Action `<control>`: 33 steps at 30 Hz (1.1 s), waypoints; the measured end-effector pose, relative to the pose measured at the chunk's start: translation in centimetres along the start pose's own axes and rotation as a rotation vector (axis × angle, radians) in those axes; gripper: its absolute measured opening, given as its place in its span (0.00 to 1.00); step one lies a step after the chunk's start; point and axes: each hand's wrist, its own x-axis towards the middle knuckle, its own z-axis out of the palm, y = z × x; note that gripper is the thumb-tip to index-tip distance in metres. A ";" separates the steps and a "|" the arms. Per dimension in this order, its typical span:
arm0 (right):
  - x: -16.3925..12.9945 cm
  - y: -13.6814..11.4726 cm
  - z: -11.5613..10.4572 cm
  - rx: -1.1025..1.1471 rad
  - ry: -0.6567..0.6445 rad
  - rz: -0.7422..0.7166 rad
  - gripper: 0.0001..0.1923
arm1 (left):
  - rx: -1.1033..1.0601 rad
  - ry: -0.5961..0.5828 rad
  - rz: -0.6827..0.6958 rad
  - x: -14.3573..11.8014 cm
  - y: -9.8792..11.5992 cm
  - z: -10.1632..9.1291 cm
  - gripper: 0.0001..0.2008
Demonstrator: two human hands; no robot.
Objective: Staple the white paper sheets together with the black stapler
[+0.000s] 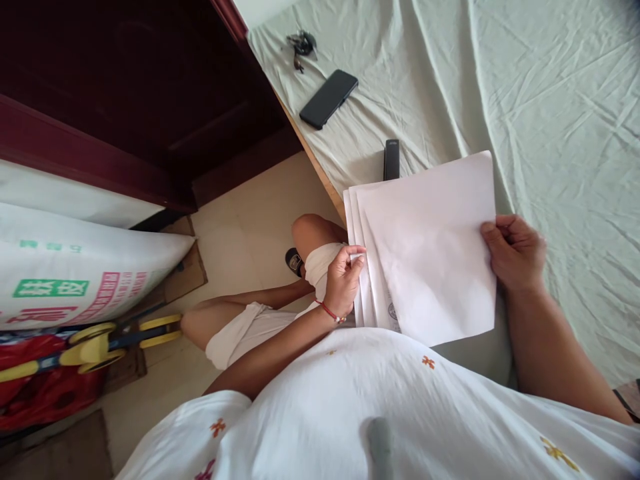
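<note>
left hand [341, 280] + right hand [515, 252] grip paper sheets [430, 253] | 1 phone [329, 99]

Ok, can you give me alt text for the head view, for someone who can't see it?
A seated person holds a fanned stack of white papers over a bed edge, left hand pinching the left side, right hand gripping the right. On the pale green sheet beyond lie a black phone, keys and a small dark device.

White cloth top w/ small orange cross motifs [428, 362]; thin red cord bracelet [330, 311] on left wrist; white shorts [235, 333]; dark sandal [294, 261].
</note>
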 end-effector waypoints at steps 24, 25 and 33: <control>-0.3 -0.9 0.6 0.318 -0.046 0.076 0.24 | -0.068 -0.048 -0.105 -0.4 1.3 0.0 0.26; -0.3 -0.9 0.6 0.335 -0.039 0.082 0.24 | -0.064 -0.045 -0.105 -0.3 1.3 0.0 0.25; -1.1 -1.8 0.8 0.521 -0.006 0.099 0.26 | -0.109 -0.081 -0.160 -0.2 1.3 -0.3 0.24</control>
